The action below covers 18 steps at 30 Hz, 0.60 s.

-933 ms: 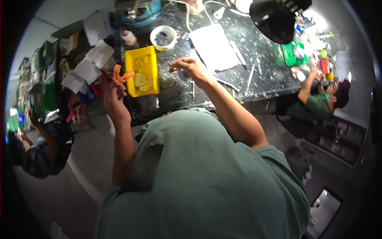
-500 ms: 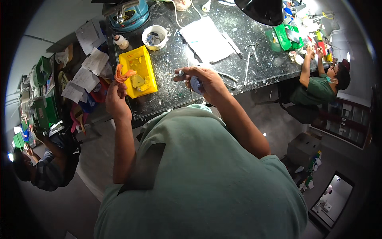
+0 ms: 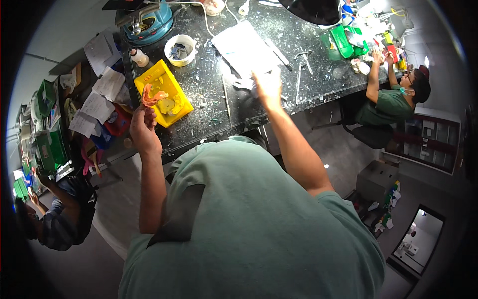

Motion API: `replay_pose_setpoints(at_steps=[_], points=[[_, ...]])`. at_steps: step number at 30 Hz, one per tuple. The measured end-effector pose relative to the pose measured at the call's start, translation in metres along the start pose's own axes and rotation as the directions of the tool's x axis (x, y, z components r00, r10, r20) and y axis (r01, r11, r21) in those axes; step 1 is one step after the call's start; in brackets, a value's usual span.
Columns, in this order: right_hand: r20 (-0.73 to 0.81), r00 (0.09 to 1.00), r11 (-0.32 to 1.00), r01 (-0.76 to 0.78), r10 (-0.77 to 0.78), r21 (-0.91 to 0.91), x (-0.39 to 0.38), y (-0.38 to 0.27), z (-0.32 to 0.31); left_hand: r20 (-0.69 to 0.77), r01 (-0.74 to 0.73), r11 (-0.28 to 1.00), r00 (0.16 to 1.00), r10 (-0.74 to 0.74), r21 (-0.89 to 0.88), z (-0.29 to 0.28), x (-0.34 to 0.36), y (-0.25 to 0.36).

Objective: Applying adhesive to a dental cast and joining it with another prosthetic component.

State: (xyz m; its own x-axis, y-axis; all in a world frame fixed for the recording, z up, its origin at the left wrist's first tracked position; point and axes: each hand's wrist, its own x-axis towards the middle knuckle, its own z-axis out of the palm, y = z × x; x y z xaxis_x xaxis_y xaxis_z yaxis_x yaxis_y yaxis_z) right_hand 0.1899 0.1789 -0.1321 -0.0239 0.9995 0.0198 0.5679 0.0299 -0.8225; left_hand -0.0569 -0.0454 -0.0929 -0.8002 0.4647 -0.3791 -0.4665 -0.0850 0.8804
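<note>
Pinched in the fingers of my left hand (image 3: 145, 132) is a thin, curved orange piece (image 3: 151, 96), like a horseshoe-shaped tray or impression. It is held up over the near left edge of a yellow plastic tray (image 3: 178, 90), which contains pale yellow lumps. My right hand (image 3: 268, 90) is over the workbench at the near edge of a white sheet (image 3: 244, 47). Glare and motion wash out its fingers, so what they hold or touch is hidden. A crumpled whitish thing (image 3: 243, 83) lies just left of that hand.
A white tub (image 3: 179, 59) of grey scraps, a small bottle (image 3: 140, 58) and a blue machine (image 3: 148, 27) stand beyond the yellow tray. Metal tools (image 3: 300, 74) lie right of my right hand. A black lamp shade (image 3: 313, 11) hangs above. A co-worker (image 3: 398, 99) sits at right.
My right hand has moved forward and right to the white sheet. My left hand still holds the orange piece by the yellow tray. The whole view has shifted slightly.
</note>
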Motion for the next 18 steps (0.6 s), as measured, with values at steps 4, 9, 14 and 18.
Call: replay_pose_setpoints(at_steps=[4,9,14,18], points=[[0.204,0.979,0.962,0.056,0.000,-0.267,0.062,0.043,-0.017,0.066,-0.019,0.999,0.998,0.017,0.030,-0.004,0.002,-0.004],[0.382,0.890,0.829,-0.399,0.248,0.392,0.076,-0.015,-0.015,0.044,0.027,0.999,0.999,-0.029,0.029,-0.009,0.004,-0.001],[0.546,0.835,0.604,-0.470,0.067,0.644,0.101,-0.050,-0.043,-0.004,0.056,0.998,0.998,-0.056,0.011,-0.005,0.003,0.006],[0.596,0.803,0.862,-0.315,0.018,0.398,0.161,0.047,-0.046,0.028,0.062,0.998,0.998,-0.061,-0.033,-0.004,0.010,0.003]])
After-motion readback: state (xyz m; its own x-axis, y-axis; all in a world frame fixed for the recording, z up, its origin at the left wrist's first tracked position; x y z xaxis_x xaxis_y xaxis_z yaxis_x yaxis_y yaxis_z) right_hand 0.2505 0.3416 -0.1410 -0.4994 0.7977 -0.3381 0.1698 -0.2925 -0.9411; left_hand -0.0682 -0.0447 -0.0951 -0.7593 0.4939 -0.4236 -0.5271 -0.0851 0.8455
